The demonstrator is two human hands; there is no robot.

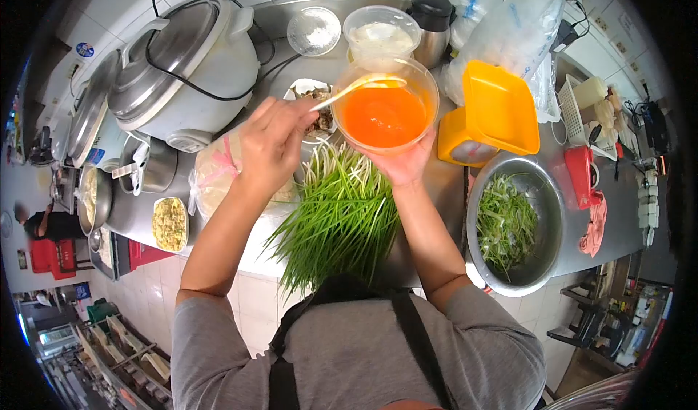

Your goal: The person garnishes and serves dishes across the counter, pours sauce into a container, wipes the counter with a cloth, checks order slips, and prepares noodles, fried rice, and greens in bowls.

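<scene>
My left hand [270, 142] is closed on the handle of a pale spoon [349, 90], whose bowl end is over the upper part of a clear round tub. In the tub [385, 115] is bright orange liquid. My right hand [404, 161] grips the tub from below at its near side. Beneath and in front of the tub lies a large bunch of green stalks [342, 210] with whitish ends. A small white dish of brown pieces [318, 125] stands left of the tub, partly hidden by my left hand and the spoon.
Large lidded cookers [207, 68] stand on the left. A yellow scale [502, 108] and a metal bowl [556, 228] of cut greens are on the right. Behind the tub are another clear container [382, 39] and a thermos [434, 35]. A person [54, 223] is far left.
</scene>
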